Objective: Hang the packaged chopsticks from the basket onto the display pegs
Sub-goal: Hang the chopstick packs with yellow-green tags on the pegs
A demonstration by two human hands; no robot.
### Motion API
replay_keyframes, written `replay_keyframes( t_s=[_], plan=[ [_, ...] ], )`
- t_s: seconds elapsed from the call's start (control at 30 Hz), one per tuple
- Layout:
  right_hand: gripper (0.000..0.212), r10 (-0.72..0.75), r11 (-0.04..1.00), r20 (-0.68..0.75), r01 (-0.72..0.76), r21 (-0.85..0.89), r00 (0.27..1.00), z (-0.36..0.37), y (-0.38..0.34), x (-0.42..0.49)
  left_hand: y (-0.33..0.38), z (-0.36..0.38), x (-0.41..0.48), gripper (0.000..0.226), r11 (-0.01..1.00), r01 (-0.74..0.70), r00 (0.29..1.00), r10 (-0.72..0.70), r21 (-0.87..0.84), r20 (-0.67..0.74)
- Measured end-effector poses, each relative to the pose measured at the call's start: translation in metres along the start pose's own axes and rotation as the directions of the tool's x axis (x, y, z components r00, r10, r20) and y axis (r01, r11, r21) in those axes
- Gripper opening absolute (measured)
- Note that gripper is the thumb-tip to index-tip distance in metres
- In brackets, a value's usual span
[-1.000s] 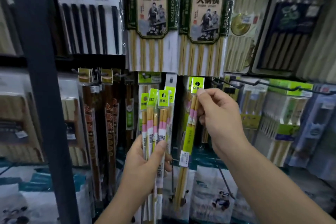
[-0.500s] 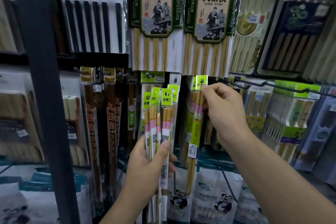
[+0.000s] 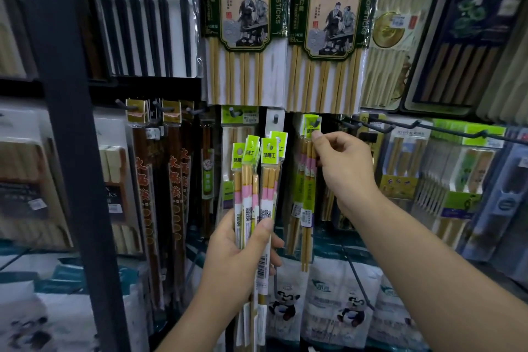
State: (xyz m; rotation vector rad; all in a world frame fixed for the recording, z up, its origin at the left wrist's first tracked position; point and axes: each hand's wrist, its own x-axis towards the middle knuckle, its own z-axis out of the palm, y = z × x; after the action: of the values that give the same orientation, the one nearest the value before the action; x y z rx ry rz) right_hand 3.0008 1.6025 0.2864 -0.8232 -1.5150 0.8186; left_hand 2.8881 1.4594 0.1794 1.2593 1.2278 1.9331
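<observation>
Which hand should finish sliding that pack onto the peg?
Probably the right hand. Its fingers already pinch the green header of the pack at the peg. The left hand sits lower, full with a bundle of packs.

Single head-worn view, facing forward, close to display pegs (image 3: 315, 123), edges perhaps blurred
</observation>
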Motion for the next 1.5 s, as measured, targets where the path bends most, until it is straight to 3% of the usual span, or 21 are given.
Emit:
replay_keyframes(
  t_s=[0.23,0.33,0.4,0.5,0.7,1.0,1.27,1.5],
  plan=[
    [0.017,-0.047,0.995,-0.066,0.041,-0.093,0.997,-0.008,0.003,-0.02,0.002,0.001,0.0,0.018,0.994,0.058,0.998,-0.057,-0.094,0.008],
    [0.015,-0.132,0.989,0.02,0.133,-0.07,0.991,-0.008,-0.001,-0.043,0.003,0.003,-0.001,0.013,0.995,0.048,0.999,-0.047,-0.092,0.009],
    [0.016,-0.141,0.989,0.161,0.145,-0.012,0.977,-0.005,-0.006,-0.057,0.004,0.004,-0.001,0.012,0.996,0.042,0.999,-0.041,-0.082,0.01],
    [0.022,-0.096,0.995,0.291,0.094,0.023,0.952,-0.001,-0.009,-0.069,0.006,0.007,-0.004,0.022,0.997,0.004,1.0,-0.003,-0.078,0.018],
    [0.016,0.019,0.998,0.318,-0.039,0.057,0.948,-0.005,-0.009,-0.067,0.007,0.009,-0.007,0.025,0.993,-0.007,1.0,0.011,-0.118,0.029],
    [0.018,0.025,0.996,0.279,-0.048,0.076,0.96,-0.015,-0.004,-0.066,0.001,0.006,-0.006,0.039,0.999,-0.026,0.999,0.025,0.024,0.038],
    [0.028,0.019,0.976,0.27,-0.076,0.204,0.963,-0.017,-0.004,-0.066,-0.002,0.008,-0.005,0.037,0.998,-0.026,0.997,0.022,0.057,0.068],
    [0.015,0.073,0.92,0.352,-0.2,0.338,0.933,-0.02,-0.001,-0.061,-0.004,0.004,-0.005,0.036,0.998,-0.043,0.998,0.041,0.046,0.054]
  ],
)
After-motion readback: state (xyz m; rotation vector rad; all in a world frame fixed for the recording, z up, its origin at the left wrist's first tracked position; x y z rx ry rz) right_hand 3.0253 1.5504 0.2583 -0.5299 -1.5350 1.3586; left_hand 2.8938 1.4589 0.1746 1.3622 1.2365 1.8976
